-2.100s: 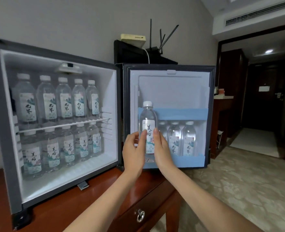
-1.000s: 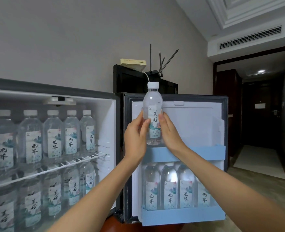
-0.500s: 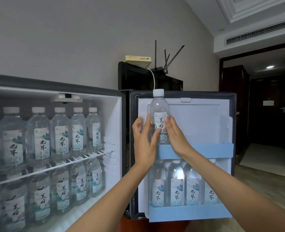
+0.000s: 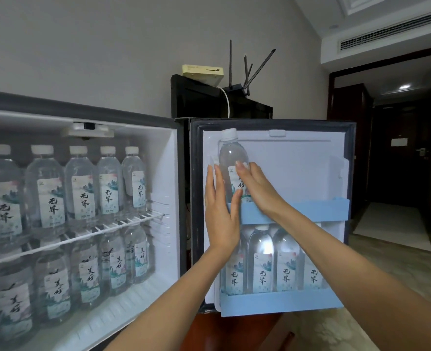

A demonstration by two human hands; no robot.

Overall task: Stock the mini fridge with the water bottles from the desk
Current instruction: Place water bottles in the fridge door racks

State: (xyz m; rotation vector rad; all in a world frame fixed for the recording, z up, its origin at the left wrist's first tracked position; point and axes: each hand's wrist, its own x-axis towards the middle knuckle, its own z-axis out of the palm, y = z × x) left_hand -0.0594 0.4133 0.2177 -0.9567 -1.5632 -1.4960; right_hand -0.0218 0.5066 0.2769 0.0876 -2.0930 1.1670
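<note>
**Water bottle** (image 4: 232, 158): upper centre of the frame, clear, with a white cap and a printed label. The cap leans slightly left. The base sits behind the blue rail of the upper door shelf (image 4: 310, 211), at its left end. Half a second ago the cap stood above the door's top edge and the base was above the rail. The bottle is now lower, with its cap under the door frame.

**Right hand** (image 4: 258, 190): fingers curled over the label, gripping the bottle from the right.

**Left hand** (image 4: 219, 219): fingers straight and laid flat along the bottle's left side, thumb across its lower front. Half a second ago these fingers were spread.

**Fridge door** (image 4: 298, 163): open, centre right.

**Lower door shelf** (image 4: 285, 304): holds four door bottles (image 4: 262, 259), upright in a row.

**Mini fridge** (image 4: 82, 107): left of the frame, open. Five shelf bottles (image 4: 80, 188) stand on the wire shelf (image 4: 82, 235), with a further row beneath it.

**Tabletop** (image 4: 237, 333): a strip of red-brown wood under the door, bottom centre.

**Router** (image 4: 237, 87) and cream box (image 4: 203, 72): above the door, top centre.
</note>
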